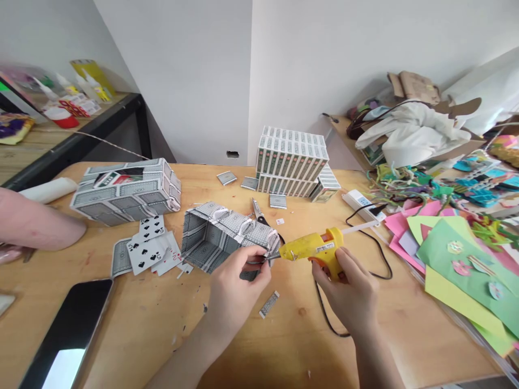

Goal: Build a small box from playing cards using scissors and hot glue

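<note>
My right hand (348, 286) grips a yellow hot glue gun (312, 248) by its handle, a white glue stick poking out of its back. The nozzle points left and meets the fingertips of my left hand (241, 275). Those fingers are pinched together at the right end of an open box made of grey-backed playing cards (231, 229); what lies between them is too small to make out. The box rests tilted, its hollow facing me. Just below my left hand, a narrow card strip (269, 304) lies on the wooden table (284, 346).
Behind the box are scissors (258, 208) and stacked card packs (290, 162). A second card box (125, 192), loose playing cards (148, 248) and a phone (67, 335) lie left. Rightward are a power strip (363, 205), the gun's black cord (383, 254) and coloured paper (466, 270).
</note>
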{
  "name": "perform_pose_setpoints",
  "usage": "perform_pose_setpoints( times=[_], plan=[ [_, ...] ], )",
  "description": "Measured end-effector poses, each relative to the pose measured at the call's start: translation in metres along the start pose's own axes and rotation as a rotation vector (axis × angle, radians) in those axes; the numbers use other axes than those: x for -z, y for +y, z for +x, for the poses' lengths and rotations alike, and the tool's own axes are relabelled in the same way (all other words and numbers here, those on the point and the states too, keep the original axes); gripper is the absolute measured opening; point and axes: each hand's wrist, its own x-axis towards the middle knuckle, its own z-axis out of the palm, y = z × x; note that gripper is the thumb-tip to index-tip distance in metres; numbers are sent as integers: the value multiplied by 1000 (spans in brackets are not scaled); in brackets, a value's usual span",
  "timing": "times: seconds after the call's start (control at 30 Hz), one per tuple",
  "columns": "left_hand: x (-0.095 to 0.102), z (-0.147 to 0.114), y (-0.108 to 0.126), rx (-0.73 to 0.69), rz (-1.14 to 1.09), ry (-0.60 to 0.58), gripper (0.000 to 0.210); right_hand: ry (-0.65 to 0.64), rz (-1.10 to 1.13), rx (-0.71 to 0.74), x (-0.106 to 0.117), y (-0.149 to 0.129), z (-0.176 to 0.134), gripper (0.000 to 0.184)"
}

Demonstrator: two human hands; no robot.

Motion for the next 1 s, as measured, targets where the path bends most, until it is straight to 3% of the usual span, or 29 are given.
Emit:
perform_pose_setpoints(
  times=[0.3, 0.47, 1.0],
  plan=[
    [-1, 0, 1, 66, -2, -17, 19, 133, -29, 86, 0, -1, 4, 29],
    [-1, 0, 1, 72, -5, -23, 19, 179, -89, 107, 0, 2, 3, 18],
    [-2, -1, 1, 67, -18, -12, 17, 164, -135, 112, 1, 3, 7, 27]
  ],
)
